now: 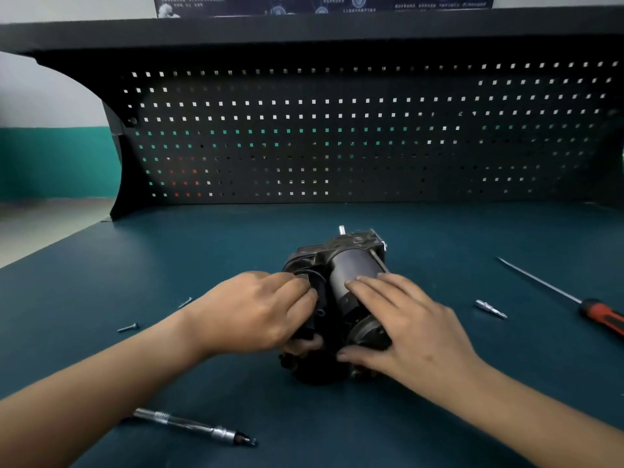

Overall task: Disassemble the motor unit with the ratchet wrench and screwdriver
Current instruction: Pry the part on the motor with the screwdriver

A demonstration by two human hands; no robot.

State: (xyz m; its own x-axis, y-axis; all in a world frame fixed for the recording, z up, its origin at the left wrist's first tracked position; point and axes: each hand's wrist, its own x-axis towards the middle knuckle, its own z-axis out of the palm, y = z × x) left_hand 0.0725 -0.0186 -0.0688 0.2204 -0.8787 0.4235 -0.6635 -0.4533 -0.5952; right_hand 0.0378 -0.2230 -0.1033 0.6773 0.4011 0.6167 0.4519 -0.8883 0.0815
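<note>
Head view: one screw [128, 327] lies loose at left, the motor unit [351, 265] looks mostly whole, left hand [250, 312] gripping it, right hand [412, 329] pressing flat-fingered.

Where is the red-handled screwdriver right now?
In the head view, the screwdriver lies on the table at the far right, just past the silver bit, right of the motor unit.

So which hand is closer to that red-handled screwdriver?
Right. The right hand rests on the motor unit, with the screwdriver lying further to its right; the left hand grips the unit's opposite side, farther away.
</note>
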